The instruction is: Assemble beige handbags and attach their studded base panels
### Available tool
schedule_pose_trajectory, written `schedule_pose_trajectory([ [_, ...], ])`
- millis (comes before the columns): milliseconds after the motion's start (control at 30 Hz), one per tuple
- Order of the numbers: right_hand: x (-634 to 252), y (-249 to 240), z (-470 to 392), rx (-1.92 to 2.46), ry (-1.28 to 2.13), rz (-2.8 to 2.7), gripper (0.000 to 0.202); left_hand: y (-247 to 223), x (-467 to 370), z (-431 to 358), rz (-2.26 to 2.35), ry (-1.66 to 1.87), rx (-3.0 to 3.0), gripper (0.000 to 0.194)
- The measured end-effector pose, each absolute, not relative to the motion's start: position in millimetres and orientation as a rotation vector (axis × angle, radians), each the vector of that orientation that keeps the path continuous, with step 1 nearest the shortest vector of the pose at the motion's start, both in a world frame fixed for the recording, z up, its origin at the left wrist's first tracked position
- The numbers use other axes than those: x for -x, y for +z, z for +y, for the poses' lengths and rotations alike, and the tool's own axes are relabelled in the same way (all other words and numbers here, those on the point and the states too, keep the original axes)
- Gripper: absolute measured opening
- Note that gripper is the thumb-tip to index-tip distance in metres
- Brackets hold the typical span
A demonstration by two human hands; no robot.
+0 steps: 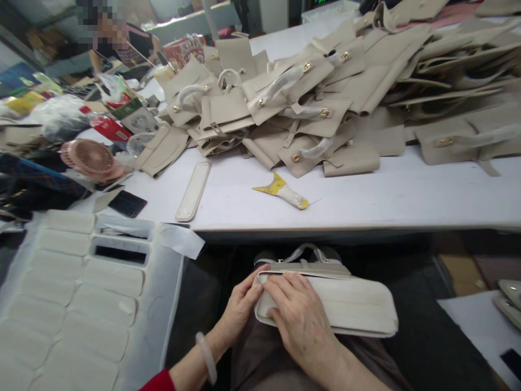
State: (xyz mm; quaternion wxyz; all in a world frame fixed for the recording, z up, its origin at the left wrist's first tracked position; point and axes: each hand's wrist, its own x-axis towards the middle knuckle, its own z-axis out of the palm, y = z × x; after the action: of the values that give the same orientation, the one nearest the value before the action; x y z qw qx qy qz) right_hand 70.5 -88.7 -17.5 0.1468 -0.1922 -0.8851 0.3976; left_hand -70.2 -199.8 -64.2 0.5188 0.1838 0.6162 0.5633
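Observation:
A beige handbag (358,304) lies across my lap with its pale, rounded bottom turned up toward me. Its clear-wrapped handle (303,251) points away, toward the table. My left hand (242,298) grips the bag's left end, with thumb and fingers at the corner edge. Across the left part of the bottom lies my right hand (299,312), its fingers curled over the far edge and the thumb bent near the end. The fingertips of both hands are close together at that corner. What lies under my right palm is hidden.
Many beige bag pieces (277,103) are heaped on the white table (366,201). Nearer stand a base panel (193,190), a yellow-and-white wrapped tool (283,191), a phone (127,203) and a pink fan (91,158). At left, a tray holds several oval panels (100,328). Another person (122,46) works behind.

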Motion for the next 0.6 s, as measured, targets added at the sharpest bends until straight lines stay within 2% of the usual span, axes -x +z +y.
schedule_pose_trajectory([
  [100,-68.0,-11.9,-86.2,0.724,1.471,-2.265,0.035,-65.6,61.6,-200.7,1.426,1.412,-0.363,0.049],
  [233,-78.0,3.0,-69.2,0.860,1.897,-1.538,0.025,-61.9,61.3,-202.3,1.457,1.393,-0.343,0.059],
  [300,-97.7,6.9,-50.6,0.893,1.864,-1.319,0.022,-59.0,68.6,-203.1,1.519,1.351,-0.411,0.064],
  [367,-128.3,1.1,-26.0,1.004,1.676,-1.231,0.025,-55.6,80.5,-202.6,1.625,1.282,-0.566,0.068],
  [467,-180.7,-31.3,9.2,1.262,1.388,-1.137,0.035,-46.1,95.4,-193.6,1.871,1.104,-1.108,0.065],
  [533,-205.1,-62.0,20.8,1.379,1.396,-1.106,0.043,-34.4,92.0,-178.9,1.947,0.956,-1.645,0.058],
  [600,-212.8,-89.1,18.8,1.444,1.509,-1.119,0.050,-19.4,72.8,-158.1,1.810,0.815,-2.139,0.050],
])
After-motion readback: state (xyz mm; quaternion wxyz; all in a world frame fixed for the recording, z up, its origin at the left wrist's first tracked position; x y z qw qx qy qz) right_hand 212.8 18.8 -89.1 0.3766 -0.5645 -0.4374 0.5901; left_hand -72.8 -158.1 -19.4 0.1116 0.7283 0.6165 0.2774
